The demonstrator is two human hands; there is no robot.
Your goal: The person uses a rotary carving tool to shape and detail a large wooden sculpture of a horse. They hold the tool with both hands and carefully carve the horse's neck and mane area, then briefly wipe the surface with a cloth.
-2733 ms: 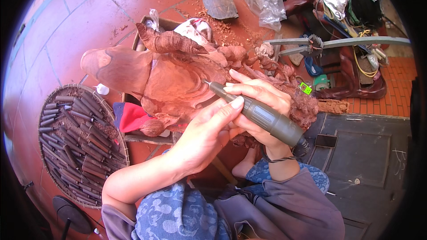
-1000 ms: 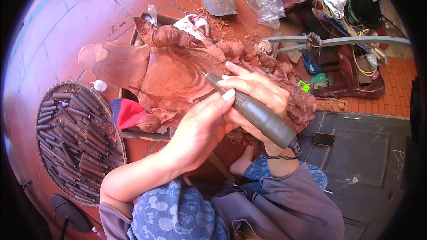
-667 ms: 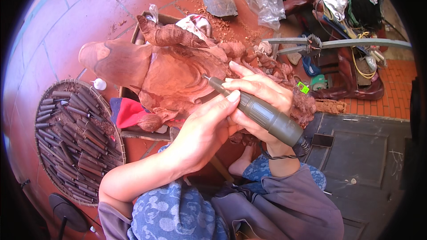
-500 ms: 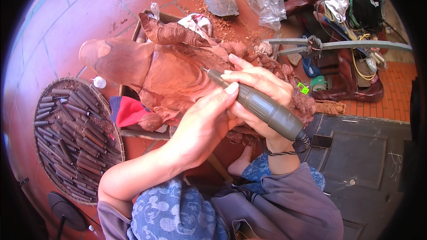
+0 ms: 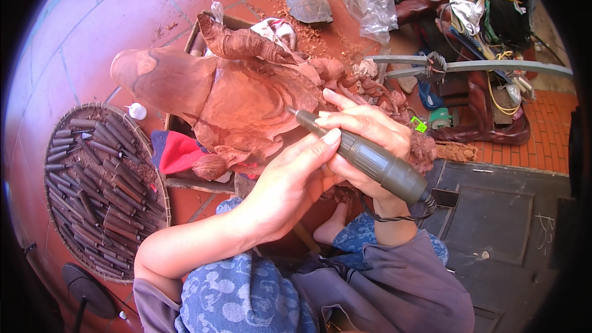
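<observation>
A dark grey-green rotary carving handpiece point(image 5: 376, 163) lies slantwise in both hands, its thin tip pointing up and left. My right hand point(image 5: 373, 129) is closed round the grip from above and behind. The fingers of my left hand point(image 5: 287, 182) are closed at the front of the grip, thumb pressed on top. Beneath the tip is a reddish-brown wood carving point(image 5: 240, 108), with ringed hollows, curled edges and a smooth rounded end at the left. Whether the tip touches the wood I cannot tell. A dark cord runs from the tool's back end near my right wrist.
On the left, a round woven tray point(image 5: 166, 209) holds many dark-handled carving tools. A red and navy cloth point(image 5: 179, 153) lies beside the carving. Clear plastic point(image 5: 364, 0) and wood shavings lie behind. A grey metal bar point(image 5: 505, 66) crosses at right, above a dark panel point(image 5: 493, 209).
Both hands and the handpiece have shifted slightly right and down across the carving. The grip on the tool looks the same.
</observation>
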